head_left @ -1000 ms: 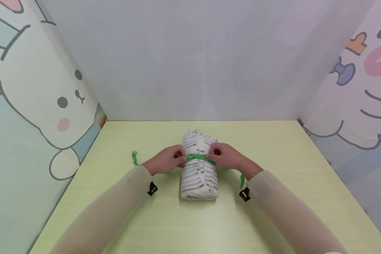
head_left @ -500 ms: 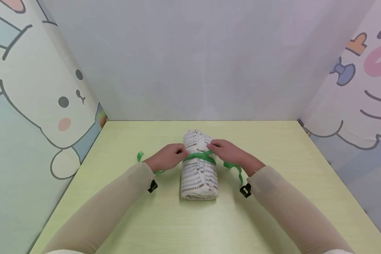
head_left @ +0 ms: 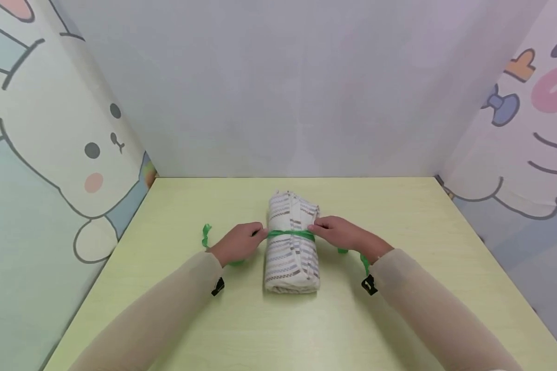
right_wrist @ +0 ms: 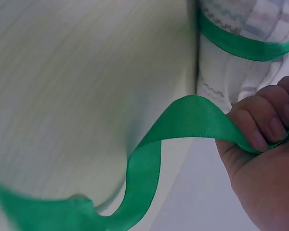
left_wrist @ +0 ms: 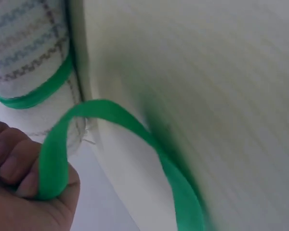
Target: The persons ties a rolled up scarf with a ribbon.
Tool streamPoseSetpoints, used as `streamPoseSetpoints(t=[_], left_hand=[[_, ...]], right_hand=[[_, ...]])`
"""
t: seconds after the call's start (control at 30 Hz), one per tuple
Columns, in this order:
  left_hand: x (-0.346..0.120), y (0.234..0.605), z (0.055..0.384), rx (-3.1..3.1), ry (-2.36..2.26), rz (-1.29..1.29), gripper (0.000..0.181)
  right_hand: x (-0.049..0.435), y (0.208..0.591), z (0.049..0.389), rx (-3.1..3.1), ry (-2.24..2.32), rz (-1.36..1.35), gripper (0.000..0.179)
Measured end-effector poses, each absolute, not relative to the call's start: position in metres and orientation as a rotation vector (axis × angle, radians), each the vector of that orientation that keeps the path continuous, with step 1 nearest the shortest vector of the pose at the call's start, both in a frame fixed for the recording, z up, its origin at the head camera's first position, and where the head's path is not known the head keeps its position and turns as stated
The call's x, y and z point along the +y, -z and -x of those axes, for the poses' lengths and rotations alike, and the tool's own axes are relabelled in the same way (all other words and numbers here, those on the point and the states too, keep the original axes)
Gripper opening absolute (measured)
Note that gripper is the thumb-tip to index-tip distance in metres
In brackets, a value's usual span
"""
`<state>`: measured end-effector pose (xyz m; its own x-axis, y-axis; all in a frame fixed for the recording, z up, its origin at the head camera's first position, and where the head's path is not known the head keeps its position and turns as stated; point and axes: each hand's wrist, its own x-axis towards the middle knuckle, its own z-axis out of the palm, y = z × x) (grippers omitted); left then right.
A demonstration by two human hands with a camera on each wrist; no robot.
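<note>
A rolled, striped white towel [head_left: 291,268] lies lengthwise on the table, with a green ribbon [head_left: 288,233] wrapped round its middle. On the towel's left side my left hand [head_left: 241,242] grips one end of the ribbon, fingers curled into the palm. In the left wrist view a loose tail of ribbon [left_wrist: 103,109] loops out of that fist. My right hand [head_left: 341,232] grips the other end at the towel's right side. Its curled fingers [right_wrist: 262,108] show in the right wrist view, where the free tail twists away below. The ribbon across the towel looks taut and narrow.
The pale yellow-green table [head_left: 278,330] reaches back to a plain grey-white wall [head_left: 278,93]. Side panels carry cartoon animals, a rabbit [head_left: 65,134] on the left and a pink-nosed figure on the right. Black clips [head_left: 369,284] hang near both cuffs.
Both hands have moved lower and farther apart, the left one outward from the towel. The ribbon between them has drawn tighter and flatter across the towel. The towel has stayed in place.
</note>
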<state>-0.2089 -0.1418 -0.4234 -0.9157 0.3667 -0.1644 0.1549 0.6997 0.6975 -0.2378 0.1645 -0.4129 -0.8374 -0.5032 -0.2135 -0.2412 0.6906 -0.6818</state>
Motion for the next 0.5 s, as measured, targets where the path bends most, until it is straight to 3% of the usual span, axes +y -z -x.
streamPoseSetpoints(t=[0.17, 0.5], left_hand=[[-0.148, 0.423, 0.212, 2.558, -1.117, -0.431, 0.034], [-0.177, 0.413, 0.214, 2.370, -1.359, -0.373, 0.041]], right_hand=[[0.172, 0.413, 0.237, 2.490, 0.997, 0.606, 0.032], [0.190, 0.410, 0.235, 2.431, 1.249, 0.588, 0.047]])
